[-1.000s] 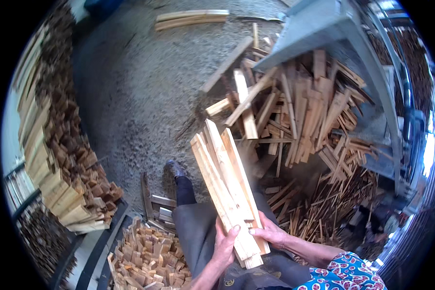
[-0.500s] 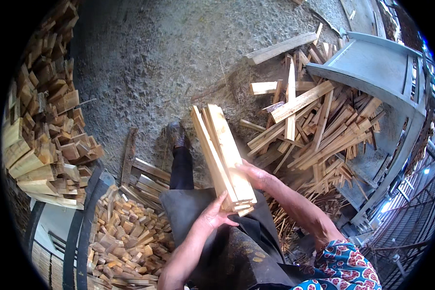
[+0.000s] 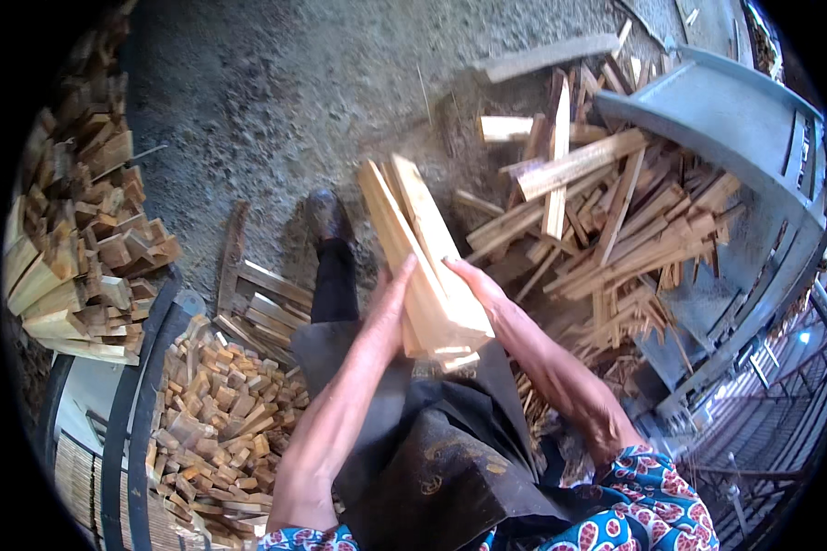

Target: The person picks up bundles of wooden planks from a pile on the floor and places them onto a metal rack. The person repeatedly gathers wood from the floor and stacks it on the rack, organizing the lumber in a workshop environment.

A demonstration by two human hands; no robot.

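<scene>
L hand (image 3: 392, 296) & R hand (image 3: 481, 292) both clamped on wood bundle (image 3: 432, 298), one per side; bundle's near end over dark apron (image 3: 459, 459), far end w/ small gap btwn pcs; short blocks (image 3: 225, 409) heaped lower L, offcut pile (image 3: 648, 243) on R, nr grey metal frame (image 3: 735, 106); shoe (image 3: 328, 218) on floor (image 3: 276, 101) L of bundle

No legible text or numbers, faded yellowish marks (image 3: 432, 483) on dark apron (image 3: 390, 477), unreadable
</scene>
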